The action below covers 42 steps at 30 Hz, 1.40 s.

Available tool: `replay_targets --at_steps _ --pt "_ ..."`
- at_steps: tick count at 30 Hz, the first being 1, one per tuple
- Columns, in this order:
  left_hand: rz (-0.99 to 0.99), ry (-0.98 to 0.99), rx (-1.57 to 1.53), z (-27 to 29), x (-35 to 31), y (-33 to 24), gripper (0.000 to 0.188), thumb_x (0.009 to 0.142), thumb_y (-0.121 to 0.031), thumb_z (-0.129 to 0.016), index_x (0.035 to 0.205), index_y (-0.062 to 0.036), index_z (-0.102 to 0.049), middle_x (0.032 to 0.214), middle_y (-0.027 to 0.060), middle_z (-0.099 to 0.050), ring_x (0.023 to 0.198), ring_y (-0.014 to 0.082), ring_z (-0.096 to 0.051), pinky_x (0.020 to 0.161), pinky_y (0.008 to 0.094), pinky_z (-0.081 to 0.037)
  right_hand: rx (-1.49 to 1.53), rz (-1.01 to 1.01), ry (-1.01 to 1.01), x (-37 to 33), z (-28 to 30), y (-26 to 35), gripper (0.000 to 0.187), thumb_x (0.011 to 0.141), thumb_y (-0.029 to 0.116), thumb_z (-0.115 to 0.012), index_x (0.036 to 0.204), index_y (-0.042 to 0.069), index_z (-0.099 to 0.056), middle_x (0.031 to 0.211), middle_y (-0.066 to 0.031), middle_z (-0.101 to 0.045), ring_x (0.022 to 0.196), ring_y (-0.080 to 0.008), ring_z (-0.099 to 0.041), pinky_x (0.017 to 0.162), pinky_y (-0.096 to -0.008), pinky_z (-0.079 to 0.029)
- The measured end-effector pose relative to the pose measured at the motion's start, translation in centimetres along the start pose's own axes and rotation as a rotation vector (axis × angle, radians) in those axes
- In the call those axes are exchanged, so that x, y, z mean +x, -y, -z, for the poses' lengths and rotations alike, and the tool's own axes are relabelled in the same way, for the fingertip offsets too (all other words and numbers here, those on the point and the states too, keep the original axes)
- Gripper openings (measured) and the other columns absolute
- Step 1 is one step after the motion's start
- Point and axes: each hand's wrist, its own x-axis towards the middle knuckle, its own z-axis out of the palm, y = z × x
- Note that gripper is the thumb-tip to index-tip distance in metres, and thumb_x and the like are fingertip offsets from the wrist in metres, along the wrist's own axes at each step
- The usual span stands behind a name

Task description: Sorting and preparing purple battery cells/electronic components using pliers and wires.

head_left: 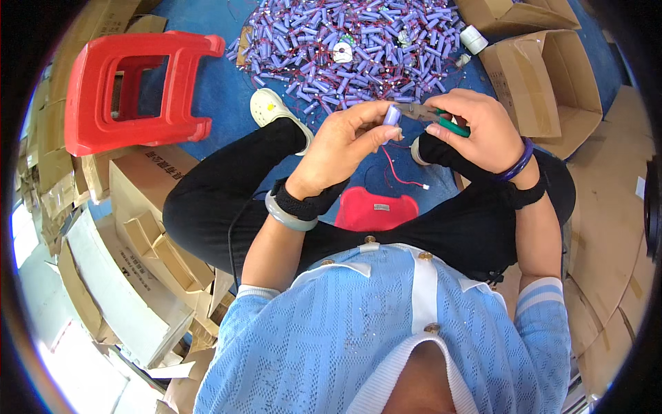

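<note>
Between the thumb and fingers of my left hand (343, 146) is a purple cylindrical battery cell (392, 116), tilted upright. A red wire lead (393, 165) hangs below it and ends in a small white connector (425, 187). My right hand (477, 125) is closed round green-handled pliers (452, 124). Their metal jaws (416, 111) point left and reach the top of the cell; whether they grip anything there I cannot make out. Beyond my hands, a large heap of similar purple cells (386, 41) with red wires covers the blue floor.
A red plastic stool (176, 90) lies on its side at the far left. Open cardboard boxes (531, 90) stand at the right, with flattened cardboard (607, 200) nearer. More cartons (148, 200) crowd the left. A red seat (376, 209) shows between my legs. White rolls (473, 40) lie by the heap.
</note>
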Motion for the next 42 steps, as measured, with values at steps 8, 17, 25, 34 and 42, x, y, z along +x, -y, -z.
replay_targets --at_steps 8,17,25,34,42 --pt "-0.334 -0.112 0.379 0.4 -0.3 -0.8 0.02 0.083 -0.004 -0.061 0.103 -0.0037 -0.063 0.095 0.0076 -0.065 0.087 0.0166 -0.061 0.075 0.0269 -0.047 1.261 -0.386 0.502 -0.2 2.7 0.9 0.03 0.088 0.024 -0.057 0.099 -0.003 -0.062 0.068 -0.0026 -0.059 0.053 -0.0072 -0.052 0.056 -0.0187 -0.042" --pt "-0.343 -0.581 0.389 -0.2 0.2 1.6 0.021 0.08 -0.005 -0.066 0.101 -0.0032 -0.063 0.086 0.0066 -0.06 0.072 0.0099 -0.058 0.057 0.0212 -0.044 -0.416 -0.185 0.268 -1.0 1.0 -2.7 0.025 0.081 0.024 -0.06 0.093 0.003 -0.06 0.078 -0.0146 -0.061 0.072 -0.0339 -0.058 0.066 -0.0394 -0.047" --pt "0.022 -0.475 -0.623 -1.0 0.8 1.5 0.024 0.092 -0.018 -0.054 0.108 -0.0009 -0.052 0.096 0.0118 -0.062 0.072 0.0147 -0.06 0.05 0.0219 -0.043 0.247 -0.095 0.36 0.1 0.4 0.5 0.029 0.08 0.026 -0.062 0.096 0.002 -0.057 0.081 -0.0172 -0.059 0.079 -0.0335 -0.058 0.067 -0.0399 -0.045" --pt "0.042 -0.317 -0.706 -1.7 1.1 1.6 0.036 0.093 -0.019 -0.052 0.125 -0.0026 -0.049 0.105 0.008 -0.061 0.077 0.0142 -0.058 0.055 0.0234 -0.041 -0.202 -0.068 -0.089 0.6 -1.5 1.1 0.027 0.077 0.02 -0.065 0.098 0.005 -0.057 0.086 -0.014 -0.058 0.082 -0.0338 -0.055 0.069 -0.0418 -0.043" --pt "0.026 -0.28 -0.781 -1.8 1.1 2.3 0.032 0.093 -0.019 -0.054 0.122 -0.0053 -0.055 0.103 0.0076 -0.063 0.075 0.0122 -0.06 0.055 0.0216 -0.043 -0.156 -0.088 -0.13 0.9 -1.4 0.8 0.029 0.076 0.02 -0.066 0.1 0.006 -0.057 0.086 -0.0135 -0.057 0.083 -0.0338 -0.055 0.07 -0.042 -0.042"
